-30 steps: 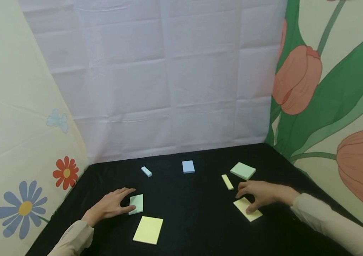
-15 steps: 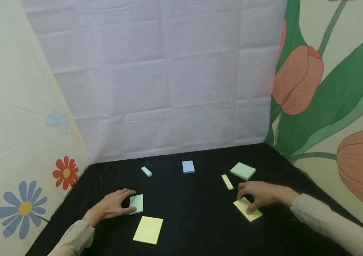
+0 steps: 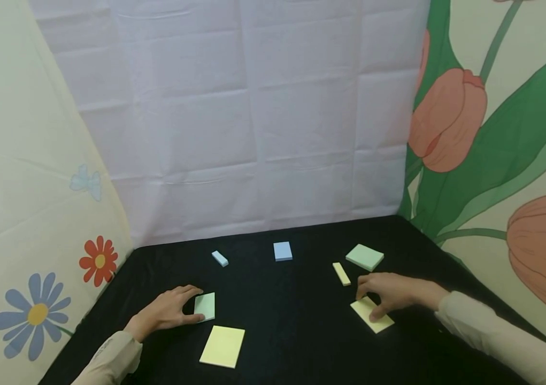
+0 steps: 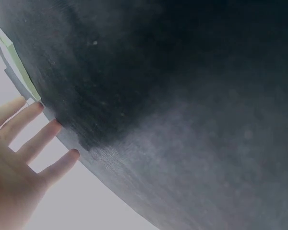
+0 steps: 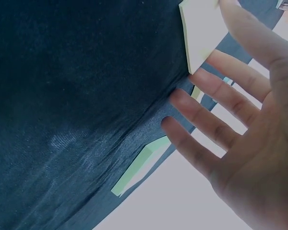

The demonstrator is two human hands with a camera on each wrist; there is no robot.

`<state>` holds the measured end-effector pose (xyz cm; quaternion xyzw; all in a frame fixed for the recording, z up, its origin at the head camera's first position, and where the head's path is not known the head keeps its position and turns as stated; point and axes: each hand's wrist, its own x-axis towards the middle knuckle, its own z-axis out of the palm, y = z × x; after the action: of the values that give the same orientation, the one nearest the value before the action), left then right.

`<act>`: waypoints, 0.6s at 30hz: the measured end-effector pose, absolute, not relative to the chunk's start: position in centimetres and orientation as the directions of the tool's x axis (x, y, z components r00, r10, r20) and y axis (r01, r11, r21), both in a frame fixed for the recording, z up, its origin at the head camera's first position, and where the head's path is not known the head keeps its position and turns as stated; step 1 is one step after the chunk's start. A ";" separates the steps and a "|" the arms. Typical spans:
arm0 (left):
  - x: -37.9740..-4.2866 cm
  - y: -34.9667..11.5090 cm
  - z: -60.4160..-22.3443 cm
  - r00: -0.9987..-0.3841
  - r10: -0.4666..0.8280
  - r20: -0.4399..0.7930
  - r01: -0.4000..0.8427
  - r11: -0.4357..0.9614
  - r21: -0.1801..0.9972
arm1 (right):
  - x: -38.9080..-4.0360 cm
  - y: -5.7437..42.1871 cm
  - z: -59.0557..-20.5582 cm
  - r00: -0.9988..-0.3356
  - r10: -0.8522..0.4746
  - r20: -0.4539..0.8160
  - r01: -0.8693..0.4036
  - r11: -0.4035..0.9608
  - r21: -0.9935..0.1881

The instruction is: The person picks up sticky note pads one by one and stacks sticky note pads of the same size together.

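On the left in the head view, my left hand (image 3: 164,308) lies beside a small pale green sticky note pad (image 3: 207,306). Its thumb touches the pad's near edge and its fingers reach toward the far left corner. The left wrist view shows these fingers (image 4: 38,141) spread and fairly straight. My right hand (image 3: 395,293) spans a yellow sticky note pad (image 3: 364,310), thumb on top of it and fingertips near its far edge. In the right wrist view the fingers (image 5: 197,115) look loosely extended beside that pad (image 5: 201,28). Both pads appear flat on the black cloth.
A larger yellow pad (image 3: 222,346) lies nearest. Farther back are a narrow blue pad (image 3: 220,258), a blue pad (image 3: 283,251), a narrow yellow pad (image 3: 341,274) and a green pad (image 3: 365,257). Black cloth (image 3: 282,310) covers the table; a white sheet (image 3: 253,107) hangs behind.
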<state>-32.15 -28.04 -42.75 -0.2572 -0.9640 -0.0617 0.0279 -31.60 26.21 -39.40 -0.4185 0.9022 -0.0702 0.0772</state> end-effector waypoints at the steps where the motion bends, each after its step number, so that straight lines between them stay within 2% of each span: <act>1: -32.2 -28.0 -42.7 -0.866 0.493 0.085 0.500 0.860 0.104 | -31.6 26.2 -39.4 -0.640 -0.764 -0.081 -0.743 0.642 -0.190; 18: -32.0 -27.7 -42.6 -0.850 0.517 0.101 0.525 0.848 0.071 | -31.4 26.0 -39.3 -0.651 -0.754 -0.082 -0.735 0.654 -0.179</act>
<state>-32.03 -27.69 -42.56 -0.2712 -0.9605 -0.0482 0.0391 -31.44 25.98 -39.27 -0.4108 0.9063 -0.0650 0.0747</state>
